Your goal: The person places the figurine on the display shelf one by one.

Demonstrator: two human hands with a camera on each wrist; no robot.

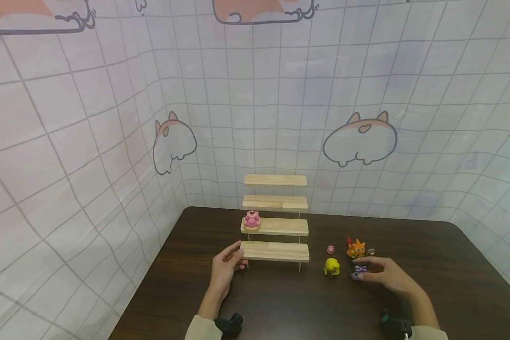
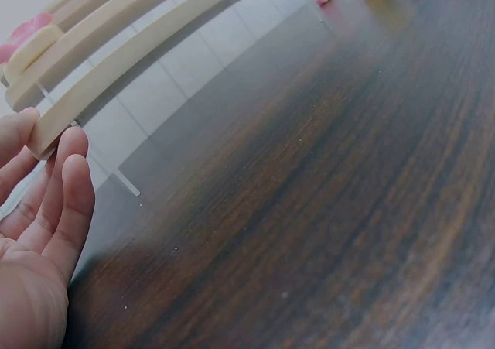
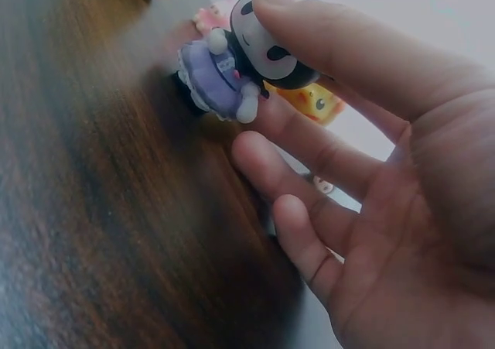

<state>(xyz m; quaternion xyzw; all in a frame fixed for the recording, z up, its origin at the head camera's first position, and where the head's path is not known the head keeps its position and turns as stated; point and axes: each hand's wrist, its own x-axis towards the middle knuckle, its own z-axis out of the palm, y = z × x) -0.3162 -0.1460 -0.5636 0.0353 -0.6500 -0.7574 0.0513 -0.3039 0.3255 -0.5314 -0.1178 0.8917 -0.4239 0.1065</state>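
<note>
My left hand (image 1: 223, 273) pinches the left end of the lowest board of a tiered wooden display stand (image 1: 275, 251), thumb above and fingers beneath. A pink figurine (image 1: 251, 219) sits at the left end of the second board up. On the right, my right hand (image 1: 390, 274) grips a small figurine (image 3: 209, 74) with a black hood, white face and purple dress between thumb and fingers, close over the table. Beyond that hand stands an orange figurine (image 1: 357, 248). To its left is a yellow figurine (image 1: 332, 267).
A tiny pink figure (image 1: 330, 249) stands behind the yellow one, and a small grey piece (image 1: 370, 251) lies right of the orange one. The dark wooden table (image 1: 306, 307) meets a white gridded cloth (image 1: 255, 118) at the back and sides.
</note>
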